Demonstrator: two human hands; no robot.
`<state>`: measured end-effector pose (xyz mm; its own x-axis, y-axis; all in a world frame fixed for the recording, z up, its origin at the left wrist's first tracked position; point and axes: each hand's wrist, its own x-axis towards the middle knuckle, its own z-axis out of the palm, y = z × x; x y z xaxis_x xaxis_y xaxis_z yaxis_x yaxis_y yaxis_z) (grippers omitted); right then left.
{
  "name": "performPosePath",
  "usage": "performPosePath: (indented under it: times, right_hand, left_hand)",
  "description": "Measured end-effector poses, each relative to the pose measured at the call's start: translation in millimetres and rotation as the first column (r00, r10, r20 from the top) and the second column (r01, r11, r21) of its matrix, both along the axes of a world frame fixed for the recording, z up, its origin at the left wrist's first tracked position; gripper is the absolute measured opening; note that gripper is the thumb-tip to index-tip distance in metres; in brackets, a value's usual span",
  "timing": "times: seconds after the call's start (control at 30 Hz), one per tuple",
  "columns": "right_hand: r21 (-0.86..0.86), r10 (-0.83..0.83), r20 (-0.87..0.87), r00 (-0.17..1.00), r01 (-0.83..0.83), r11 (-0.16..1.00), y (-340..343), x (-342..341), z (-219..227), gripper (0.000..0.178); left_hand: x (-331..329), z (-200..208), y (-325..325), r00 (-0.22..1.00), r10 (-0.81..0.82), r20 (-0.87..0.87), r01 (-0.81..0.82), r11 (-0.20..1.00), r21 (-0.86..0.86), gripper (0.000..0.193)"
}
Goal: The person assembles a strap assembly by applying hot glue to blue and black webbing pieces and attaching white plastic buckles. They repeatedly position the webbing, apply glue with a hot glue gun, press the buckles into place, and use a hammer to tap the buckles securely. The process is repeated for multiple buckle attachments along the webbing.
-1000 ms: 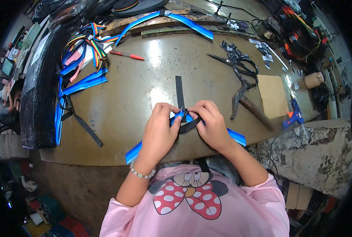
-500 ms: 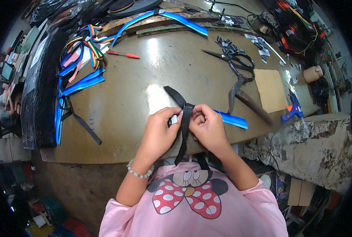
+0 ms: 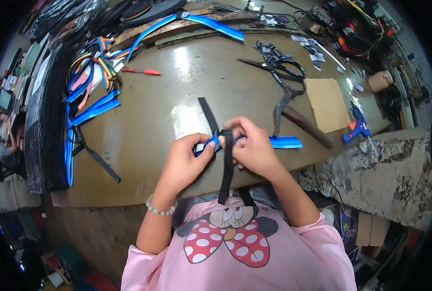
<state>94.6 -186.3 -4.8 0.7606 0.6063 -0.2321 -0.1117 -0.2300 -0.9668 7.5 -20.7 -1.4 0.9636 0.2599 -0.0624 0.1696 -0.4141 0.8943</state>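
Note:
My left hand (image 3: 187, 157) pinches a folded part of a blue ribbed strap (image 3: 286, 142), close to the table's near edge. Beyond my right hand, the strap's free end lies out to the right. A black webbing strip (image 3: 227, 169) crosses the blue strap between my hands. One end of it points up and away, and the other hangs toward my lap. Closed fingers of my right hand (image 3: 253, 151) grip the black strip at the crossing. My fingers hide how the two straps are joined.
Black scissors (image 3: 286, 72) and a tool with a brown handle (image 3: 308, 127) lie at the right, near cardboard (image 3: 328, 104) and a blue glue gun (image 3: 357, 131). A red pen (image 3: 141, 71) and blue straps (image 3: 94, 110) lie left. A black plastic-wrapped bundle (image 3: 46, 121) borders the table.
My right hand has lifted a little, with its index finger raised over the crossing. The left hand has shifted slightly left, showing more of the blue strap. The whole view has shifted slightly.

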Motion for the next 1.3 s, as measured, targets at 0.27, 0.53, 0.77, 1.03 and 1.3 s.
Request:
performPosePath:
  times: [0.27,0.53,0.77,1.03,1.3]
  right_hand:
    - [0.44,-0.518,-0.149,0.842,0.526,0.728,-41,9,-11,0.026]
    - [-0.166,-0.472,0.87,0.144,0.986,-0.003,-210,38,24,0.049]
    - [0.123,-0.838,0.516,0.179,0.952,0.28,-235,92,-16,0.043]
    - [-0.257,-0.257,0.87,0.42,0.832,0.491,-199,84,-4,0.037]
    - [-0.469,-0.071,0.71,0.7,0.546,0.694,-173,91,17,0.061]
  left_hand:
    - [2,5,-22,0.984,0.143,0.109,-0.176,0.891,0.418,0.017]
    - [1,4,-31,0.986,0.028,0.166,-0.094,0.91,0.405,0.021]
    - [-7,8,-48,0.995,-0.008,0.099,-0.048,0.831,0.554,0.029]
    - [-20,-9,-55,0.982,-0.003,0.188,-0.129,0.718,0.684,0.036]
    - [-29,-13,-51,0.969,-0.057,0.241,-0.114,0.76,0.64,0.038]
